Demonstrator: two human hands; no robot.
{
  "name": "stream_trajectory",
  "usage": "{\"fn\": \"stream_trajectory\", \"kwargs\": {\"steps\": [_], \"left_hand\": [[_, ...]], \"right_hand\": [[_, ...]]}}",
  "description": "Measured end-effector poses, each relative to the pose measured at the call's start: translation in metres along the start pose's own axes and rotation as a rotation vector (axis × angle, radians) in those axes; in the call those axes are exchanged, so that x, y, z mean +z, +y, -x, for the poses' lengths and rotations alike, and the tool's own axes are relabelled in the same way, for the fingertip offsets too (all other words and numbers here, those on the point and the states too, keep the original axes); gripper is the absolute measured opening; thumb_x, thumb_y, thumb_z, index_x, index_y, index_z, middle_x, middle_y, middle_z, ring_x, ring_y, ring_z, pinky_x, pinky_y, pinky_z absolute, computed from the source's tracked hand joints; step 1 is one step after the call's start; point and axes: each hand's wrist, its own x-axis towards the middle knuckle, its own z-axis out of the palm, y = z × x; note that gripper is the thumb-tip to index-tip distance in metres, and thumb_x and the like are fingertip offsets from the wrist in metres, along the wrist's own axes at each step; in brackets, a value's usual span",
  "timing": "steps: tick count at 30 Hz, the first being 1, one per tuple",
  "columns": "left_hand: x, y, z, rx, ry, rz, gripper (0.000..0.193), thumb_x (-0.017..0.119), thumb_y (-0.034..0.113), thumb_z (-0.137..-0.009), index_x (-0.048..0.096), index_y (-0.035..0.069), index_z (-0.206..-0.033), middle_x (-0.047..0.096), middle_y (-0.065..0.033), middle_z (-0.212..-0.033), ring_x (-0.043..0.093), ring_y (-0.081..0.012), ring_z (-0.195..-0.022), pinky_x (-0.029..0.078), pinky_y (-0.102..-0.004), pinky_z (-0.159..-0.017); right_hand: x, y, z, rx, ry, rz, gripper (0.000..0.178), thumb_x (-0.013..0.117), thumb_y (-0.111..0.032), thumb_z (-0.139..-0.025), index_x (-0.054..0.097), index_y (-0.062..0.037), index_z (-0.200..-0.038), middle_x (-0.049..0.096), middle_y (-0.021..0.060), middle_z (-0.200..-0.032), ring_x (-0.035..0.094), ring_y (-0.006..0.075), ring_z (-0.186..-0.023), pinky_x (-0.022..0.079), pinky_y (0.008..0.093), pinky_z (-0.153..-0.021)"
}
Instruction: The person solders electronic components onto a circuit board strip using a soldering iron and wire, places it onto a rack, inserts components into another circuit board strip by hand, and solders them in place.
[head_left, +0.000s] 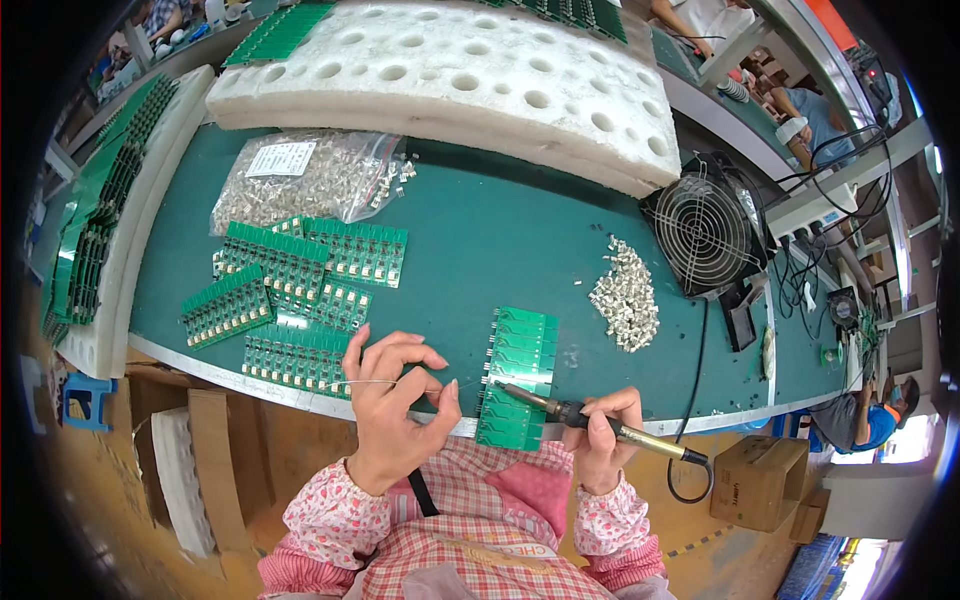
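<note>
My right hand [603, 442] is closed around a soldering iron [652, 441], its tip pointing left over a green circuit board panel [524, 345]. The panel lies face down at the table's front edge, with a row of metal pins along its left side. The iron's tip is close to those pins; I cannot tell whether it touches. Left of the panel, my left hand [392, 415] is curled with a thin strand of solder wire [365, 381] running through its fingers. Several populated boards [270, 262] lie stacked further left.
A loose pile of small white connectors [626, 295] lies right of the panel. Behind it stands a black fan [703, 228] with a wire guard. A clear bag of connectors [305, 180] rests at the back left, below a holed white foam block [440, 75]. A cable [697, 365] crosses the table's right side.
</note>
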Motion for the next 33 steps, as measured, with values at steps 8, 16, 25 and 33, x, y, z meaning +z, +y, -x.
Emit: {"fn": "stream_trajectory", "kwargs": {"steps": [8, 16, 25, 33], "left_hand": [[0.0001, -0.0011, -0.0021, 0.031, -0.070, 0.019, 0.018, 0.069, 0.009, -0.069, 0.053, 0.011, -0.061, 0.061, -0.0013, -0.093, 0.054, -0.0262, -0.106, 0.023, -0.0503, -0.107], [-0.0007, -0.0011, -0.0021, 0.033, -0.091, 0.032, 0.018, 0.069, 0.009, -0.070, 0.053, 0.010, -0.062, 0.062, -0.0017, -0.094, 0.054, -0.0268, -0.106, 0.025, -0.0508, -0.106], [0.0008, -0.0015, -0.0017, 0.056, -0.084, 0.042, 0.018, 0.069, 0.009, -0.071, 0.053, 0.010, -0.062, 0.061, -0.0016, -0.095, 0.055, -0.0271, -0.105, 0.026, -0.0509, -0.106], [0.0018, -0.0019, -0.0005, 0.057, -0.071, 0.038, 0.017, 0.070, 0.007, -0.070, 0.054, 0.010, -0.065, 0.061, -0.0015, -0.095, 0.056, -0.0267, -0.105, 0.026, -0.0497, -0.106]], "right_hand": [[0.0016, 0.0020, -0.0016, -0.045, -0.010, 0.033, 0.014, 0.054, -0.011, -0.092, 0.044, -0.0002, -0.091, 0.055, 0.0087, -0.065, 0.050, 0.0100, -0.046, 0.041, 0.0236, -0.042], [0.0020, 0.0012, -0.0014, -0.043, -0.030, 0.041, 0.015, 0.055, -0.011, -0.092, 0.045, 0.0002, -0.091, 0.057, 0.0102, -0.067, 0.052, 0.0102, -0.048, 0.042, 0.0239, -0.044], [0.0006, 0.0017, -0.0011, -0.072, -0.052, 0.075, 0.015, 0.056, -0.011, -0.091, 0.046, -0.0001, -0.091, 0.057, 0.0098, -0.068, 0.053, 0.0105, -0.049, 0.043, 0.0243, -0.045], [0.0092, -0.0010, -0.0016, -0.085, -0.010, 0.160, 0.022, 0.056, -0.020, -0.090, 0.043, -0.0026, -0.087, 0.048, 0.0052, -0.057, 0.043, 0.0096, -0.043, 0.034, 0.0226, -0.042]]}}
